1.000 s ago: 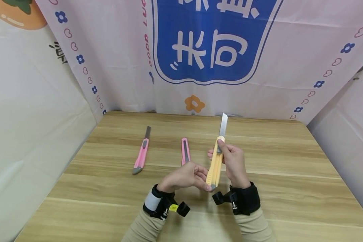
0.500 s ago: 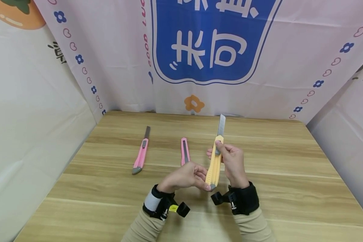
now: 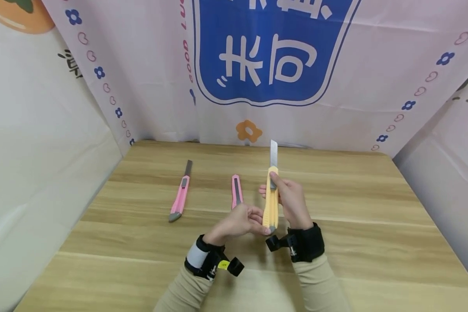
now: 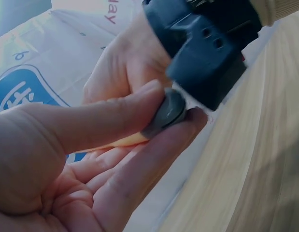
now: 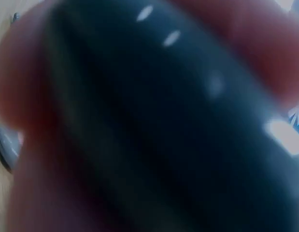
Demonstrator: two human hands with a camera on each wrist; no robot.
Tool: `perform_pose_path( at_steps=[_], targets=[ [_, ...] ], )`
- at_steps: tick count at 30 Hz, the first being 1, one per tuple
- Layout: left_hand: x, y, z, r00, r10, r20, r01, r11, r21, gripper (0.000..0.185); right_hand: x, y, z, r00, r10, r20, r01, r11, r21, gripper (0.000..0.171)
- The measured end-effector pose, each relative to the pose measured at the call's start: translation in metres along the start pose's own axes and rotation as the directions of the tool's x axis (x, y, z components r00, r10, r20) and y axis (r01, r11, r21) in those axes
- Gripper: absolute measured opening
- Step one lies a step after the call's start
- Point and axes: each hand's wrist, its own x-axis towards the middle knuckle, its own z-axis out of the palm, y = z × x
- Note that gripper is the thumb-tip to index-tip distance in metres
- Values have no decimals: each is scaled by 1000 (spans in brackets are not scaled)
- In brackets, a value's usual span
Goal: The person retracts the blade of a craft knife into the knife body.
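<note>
Both hands are gripping our yellow utility knife (image 3: 271,203), left hand (image 3: 239,223) pinching its butt, right hand (image 3: 290,201) thumbing the slider, blade (image 3: 273,152) out.

Both the left hand (image 3: 245,220) and right hand (image 3: 290,200) hold an upright yellow utility knife (image 3: 271,197).

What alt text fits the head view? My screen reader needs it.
Two hands hold a yellow utility knife upright, blade out: the right hand grips the handle, the left hand pinches its base. Two pink knives lie on the wooden table.
</note>
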Motion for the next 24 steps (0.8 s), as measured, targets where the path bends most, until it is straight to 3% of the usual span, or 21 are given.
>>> perform_pose_path(
  at_steps=[5,15,24],
  targets=[
    [2,-2,-5,998,-8,-69,8,1000,0,30,13,1,8,999,11,35,-11,1000,2,51],
    [0,1,-10,998,3,-65,-6,999,-38,31,18,1,12,998,-63,-10,64,993,95,46],
    [-2,5,-9,998,0,-59,-3,999,-43,34,10,-4,11,996,-93,5,92,991,101,44]
  ],
)
